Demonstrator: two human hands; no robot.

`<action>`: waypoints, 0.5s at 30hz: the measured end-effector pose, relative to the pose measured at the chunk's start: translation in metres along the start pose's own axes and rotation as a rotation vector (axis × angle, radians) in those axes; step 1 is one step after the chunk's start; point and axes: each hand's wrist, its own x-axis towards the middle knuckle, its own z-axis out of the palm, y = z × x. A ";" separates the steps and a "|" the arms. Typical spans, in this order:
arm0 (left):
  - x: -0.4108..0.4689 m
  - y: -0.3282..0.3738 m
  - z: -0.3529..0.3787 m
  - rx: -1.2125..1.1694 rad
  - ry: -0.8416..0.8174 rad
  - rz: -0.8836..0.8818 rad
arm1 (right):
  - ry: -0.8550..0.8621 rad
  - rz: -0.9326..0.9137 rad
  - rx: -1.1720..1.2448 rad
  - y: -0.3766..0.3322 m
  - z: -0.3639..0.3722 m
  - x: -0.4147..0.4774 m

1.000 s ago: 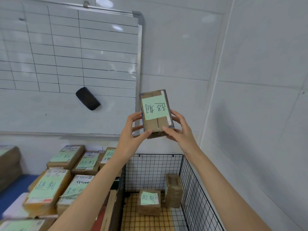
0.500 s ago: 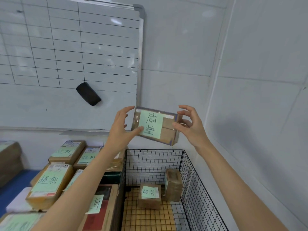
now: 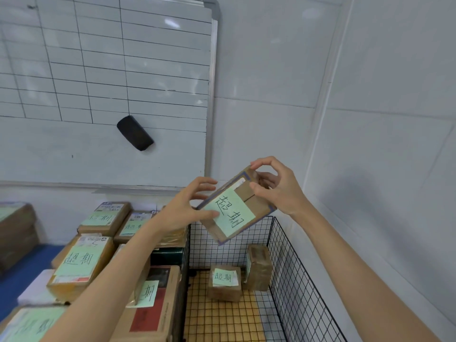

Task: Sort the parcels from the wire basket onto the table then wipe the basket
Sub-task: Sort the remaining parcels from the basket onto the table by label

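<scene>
Parcels crowd the blue table point(image 3: 21, 280) at the person's left, the nearest a brown carton with a red panel point(image 3: 153, 307) and a green note stuck to its top, and beside it a taped box under a large handwritten green note point(image 3: 79, 264). To the right stands the black wire basket point(image 3: 288, 272), its yellow gridded floor holding two parcels at the far end: a small box with a green note point(image 3: 224, 282) lying flat, and a taller taped box point(image 3: 259, 267) standing on end just beside it against the right-hand mesh. Above the basket's far rim, both bare hands hold a cardboard parcel point(image 3: 237, 208) in the air, tilted, its green handwritten note facing the camera. The left hand point(image 3: 187, 208) grips the lower left end, thumb pressed on the edge of the note and fingers curled behind the box. The right hand point(image 3: 276, 188) pinches the upper right end, thumb on the front face and fingers arched over the top edge. More labelled boxes point(image 3: 106, 218) sit at the back of the table. On the tiled wall behind hangs a ruled whiteboard point(image 3: 98, 70) with a black eraser point(image 3: 135, 133) stuck to it.
</scene>
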 end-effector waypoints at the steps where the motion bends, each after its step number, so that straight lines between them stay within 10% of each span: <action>1: -0.003 0.001 0.000 -0.003 -0.017 -0.020 | -0.004 0.001 0.004 -0.001 0.002 0.001; 15: -0.049 -0.024 -0.008 -0.188 0.222 -0.128 | 0.082 0.048 -0.132 0.015 0.036 0.000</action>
